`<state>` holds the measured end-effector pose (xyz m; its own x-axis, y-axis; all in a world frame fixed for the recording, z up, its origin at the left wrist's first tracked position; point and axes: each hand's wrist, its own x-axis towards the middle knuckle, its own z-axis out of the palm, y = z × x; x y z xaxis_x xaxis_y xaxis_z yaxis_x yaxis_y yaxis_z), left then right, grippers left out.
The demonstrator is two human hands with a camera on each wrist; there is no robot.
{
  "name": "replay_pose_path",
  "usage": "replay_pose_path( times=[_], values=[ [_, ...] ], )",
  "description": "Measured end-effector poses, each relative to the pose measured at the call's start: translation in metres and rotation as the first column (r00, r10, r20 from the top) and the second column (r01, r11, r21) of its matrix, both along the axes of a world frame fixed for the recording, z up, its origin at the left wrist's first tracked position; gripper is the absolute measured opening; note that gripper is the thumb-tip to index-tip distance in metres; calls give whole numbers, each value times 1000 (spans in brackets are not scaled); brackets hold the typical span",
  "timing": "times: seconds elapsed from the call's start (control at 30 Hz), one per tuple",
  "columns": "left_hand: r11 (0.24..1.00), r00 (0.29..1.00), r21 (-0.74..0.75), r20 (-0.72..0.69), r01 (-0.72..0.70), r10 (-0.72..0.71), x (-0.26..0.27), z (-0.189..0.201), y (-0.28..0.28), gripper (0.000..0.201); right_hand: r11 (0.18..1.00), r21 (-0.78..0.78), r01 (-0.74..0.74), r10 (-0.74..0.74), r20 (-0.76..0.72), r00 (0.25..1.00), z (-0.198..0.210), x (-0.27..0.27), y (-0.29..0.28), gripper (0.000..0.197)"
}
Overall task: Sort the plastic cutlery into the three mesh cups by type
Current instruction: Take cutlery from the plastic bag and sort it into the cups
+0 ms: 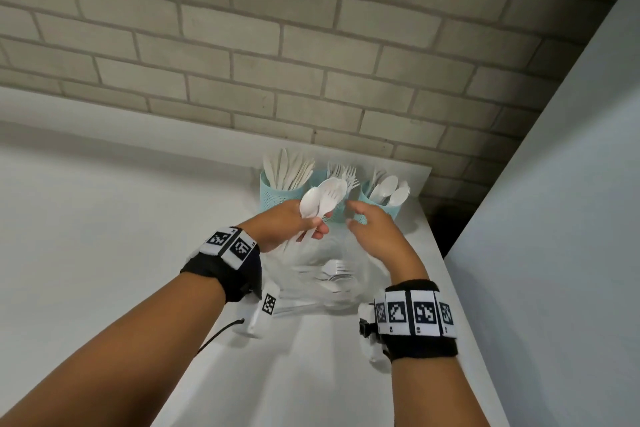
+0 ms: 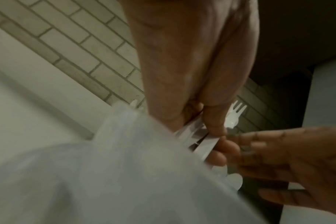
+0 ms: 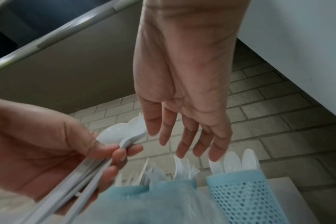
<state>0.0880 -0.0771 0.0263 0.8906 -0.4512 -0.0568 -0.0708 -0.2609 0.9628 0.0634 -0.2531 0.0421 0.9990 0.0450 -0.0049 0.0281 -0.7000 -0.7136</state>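
Three light-blue mesh cups stand in a row against the brick wall: the left cup (image 1: pixel 277 192) holds knives, the middle cup (image 1: pixel 337 206) forks, the right cup (image 1: pixel 379 206) (image 3: pixel 244 197) spoons. My left hand (image 1: pixel 294 224) (image 3: pixel 48 151) grips a bunch of white cutlery (image 1: pixel 322 198) (image 3: pixel 123 133) by the handles, spoons and a fork fanned upward in front of the middle cup. My right hand (image 1: pixel 370 225) (image 3: pixel 184 136) hovers just right of the bunch with straight fingers, holding nothing. A clear plastic bag (image 1: pixel 325 274) with more cutlery lies below both hands.
The white counter (image 1: pixel 121 218) runs left of the cups; its right edge (image 1: pixel 446 274) drops off beside a pale wall panel (image 1: pixel 554 218). The brick wall (image 1: pixel 277 62) stands directly behind the cups.
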Motion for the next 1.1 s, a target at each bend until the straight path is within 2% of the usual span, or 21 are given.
replay_pose_path(
  times=[0.1, 0.2, 0.3, 0.37, 0.5, 0.63, 0.7, 0.9, 1.1],
  values=[
    [990, 993, -138, -122, -8, -9, 5, 6, -6, 21, 972, 233, 3, -18, 62, 998, 19, 1, 10, 40],
    [958, 969, -288, -241, -12, -60, 9, 9, -8, 22, 905, 422, 52, -68, 24, 997, 24, 7, 22, 39],
    [944, 951, -327, -305, -46, -59, 8, 7, -8, 22, 814, 568, 121, -129, -27, 991, 17, 15, 31, 43],
    [940, 945, -336, -323, -65, -50, 7, 3, -7, 20, 779, 606, 161, -174, -38, 984, 13, 17, 35, 44],
    [928, 931, -370, -356, -54, -87, 5, -3, -1, 16, 785, 599, 161, -196, -6, 980, 5, 17, 43, 40],
    [922, 915, -376, -398, -94, -69, 3, -7, 4, 16, 805, 569, 169, -236, 46, 971, -3, 20, 50, 17],
    [921, 910, -376, -409, -100, -68, 2, -8, 6, 18, 826, 533, 184, -247, 48, 968, -8, 22, 52, 13],
    [909, 909, -389, -415, -147, -31, 0, -13, 1, 26, 861, 461, 215, -267, 51, 962, -14, 21, 51, 14],
    [918, 901, -356, -434, -174, 2, 0, -12, -5, 19, 874, 391, 288, -338, 65, 939, -19, 24, 40, 18]
  ],
)
